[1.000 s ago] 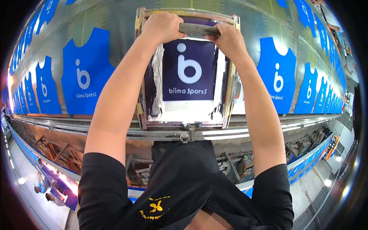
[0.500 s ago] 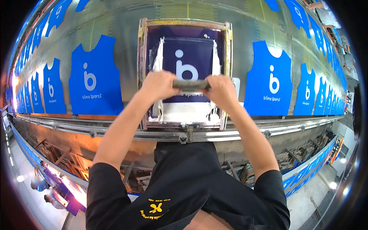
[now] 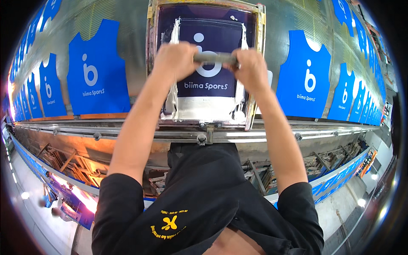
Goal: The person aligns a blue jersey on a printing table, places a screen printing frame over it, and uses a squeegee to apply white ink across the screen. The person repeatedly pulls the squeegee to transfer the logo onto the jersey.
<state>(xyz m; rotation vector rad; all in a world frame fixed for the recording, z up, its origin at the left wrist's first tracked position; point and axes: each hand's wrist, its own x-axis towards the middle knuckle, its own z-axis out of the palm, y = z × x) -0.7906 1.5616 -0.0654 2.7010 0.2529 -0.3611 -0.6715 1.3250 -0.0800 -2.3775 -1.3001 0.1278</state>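
Note:
A screen-printing frame (image 3: 260, 32) lies in front of me with a dark mesh (image 3: 221, 29) that carries a pale logo. Across the mesh is a squeegee (image 3: 216, 58), a greyish bar held crosswise over the logo's middle. My left hand (image 3: 175, 61) is closed around its left end and my right hand (image 3: 253, 70) around its right end. White ink (image 3: 204, 107) forms a broad band at the frame's near end. More ink is streaked along both sides of the mesh. The squeegee's lower edge is blurred and partly hidden.
Blue shirt panels with white logos lie flat on the long table, among them a left panel (image 3: 109, 57) and a right panel (image 3: 293, 70). A metal rail (image 3: 242, 135) runs along the near edge. Wooden frames (image 3: 70, 161) are stacked beneath. People (image 3: 49, 199) appear at far lower left.
Both hands have pushed the squeegee away from me, from below the round part of the logo up over it. The lettering beneath now shows. The whole view has shifted slightly.

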